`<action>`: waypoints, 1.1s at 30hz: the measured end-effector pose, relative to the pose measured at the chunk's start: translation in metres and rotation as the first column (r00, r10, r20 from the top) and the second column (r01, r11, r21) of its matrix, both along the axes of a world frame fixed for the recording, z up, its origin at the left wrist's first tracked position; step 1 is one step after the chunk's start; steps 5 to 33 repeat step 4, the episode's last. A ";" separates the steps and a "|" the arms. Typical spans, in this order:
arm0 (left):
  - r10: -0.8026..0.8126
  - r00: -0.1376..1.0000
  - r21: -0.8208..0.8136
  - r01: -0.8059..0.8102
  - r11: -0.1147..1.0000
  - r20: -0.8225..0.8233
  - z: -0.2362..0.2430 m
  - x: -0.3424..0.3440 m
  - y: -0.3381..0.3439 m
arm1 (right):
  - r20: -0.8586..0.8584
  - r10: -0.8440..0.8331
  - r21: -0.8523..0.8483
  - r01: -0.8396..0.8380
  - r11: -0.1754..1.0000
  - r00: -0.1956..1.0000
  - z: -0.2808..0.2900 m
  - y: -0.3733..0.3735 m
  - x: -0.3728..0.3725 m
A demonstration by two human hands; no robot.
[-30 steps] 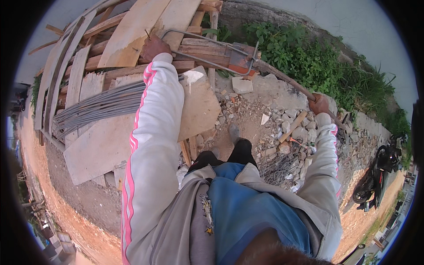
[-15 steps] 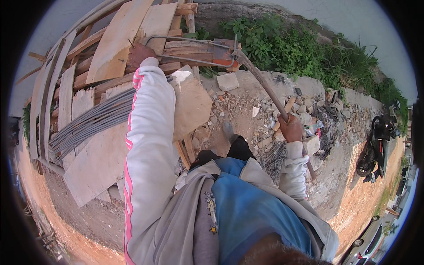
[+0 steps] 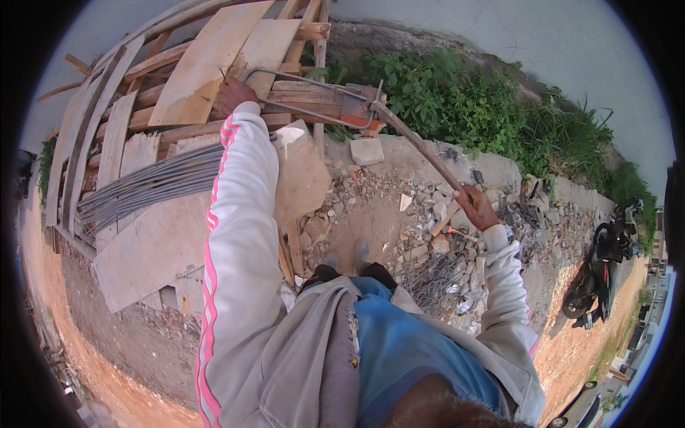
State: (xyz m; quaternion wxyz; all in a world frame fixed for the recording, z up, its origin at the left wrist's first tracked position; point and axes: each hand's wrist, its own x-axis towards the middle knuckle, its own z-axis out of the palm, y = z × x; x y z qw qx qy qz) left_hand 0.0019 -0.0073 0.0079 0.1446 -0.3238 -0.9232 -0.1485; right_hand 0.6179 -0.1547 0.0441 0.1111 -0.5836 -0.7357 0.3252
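My left hand (image 3: 233, 97) is closed on a bent steel rod (image 3: 303, 77), shaped like a long narrow loop, at the upper left. A short rod end pokes up beside my fingers. The loop's other end lies at a worn orange-red metal plate (image 3: 354, 107) fixed on the timber. There the hooked head of a long rusty bending bar (image 3: 417, 143) meets the rod. My right hand (image 3: 477, 207) is wrapped round this bar, well down from its head; my hand and sleeve hide most of the lower end.
Planks and plywood sheets (image 3: 203, 64) are stacked at left, with a bundle of straight steel rods (image 3: 150, 187) on them. Rubble (image 3: 421, 221) and tangled wire (image 3: 432, 274) cover the ground ahead. Green plants (image 3: 471, 93) grow along the wall. A motorcycle (image 3: 596, 274) stands at far right.
The bending bar has swung outward, away from my body, with my right hand still on it. My left hand keeps its hold on the rod. The whole view has shifted slightly.
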 end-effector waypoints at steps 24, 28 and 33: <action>0.010 0.999 -0.041 -0.008 0.999 0.030 0.003 -0.007 -0.004 | 0.029 0.063 0.013 -0.064 0.998 0.998 -0.015 0.022 0.004; 0.010 0.999 -0.041 -0.008 0.999 0.030 0.003 -0.007 -0.004 | 0.029 0.063 0.013 -0.064 0.998 0.998 -0.015 0.022 0.004; 0.010 0.999 -0.041 -0.008 0.999 0.030 0.003 -0.007 -0.004 | 0.029 0.063 0.013 -0.064 0.998 0.998 -0.015 0.022 0.004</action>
